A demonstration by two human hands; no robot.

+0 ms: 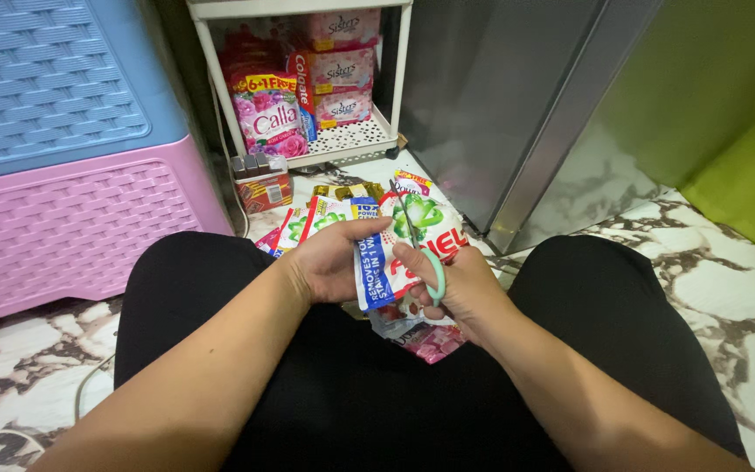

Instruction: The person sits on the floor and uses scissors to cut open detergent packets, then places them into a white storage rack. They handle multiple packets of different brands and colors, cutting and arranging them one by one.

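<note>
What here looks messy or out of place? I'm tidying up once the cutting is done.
Several sachets lie loose on the marble floor in front of the white rack, overlapping at odd angles rather than shelved. The left hand holds a detergent packet that the right hand is meeting with green-handled scissors. Nothing looks spilled.

A home – marble floor point(727, 288), stocked shelf rack point(351, 140), plastic drawers point(63, 175)

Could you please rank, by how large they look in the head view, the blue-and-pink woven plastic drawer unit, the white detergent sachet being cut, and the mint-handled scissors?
1. Blue-and-pink woven plastic drawer unit.
2. White detergent sachet.
3. Mint-handled scissors.
</note>
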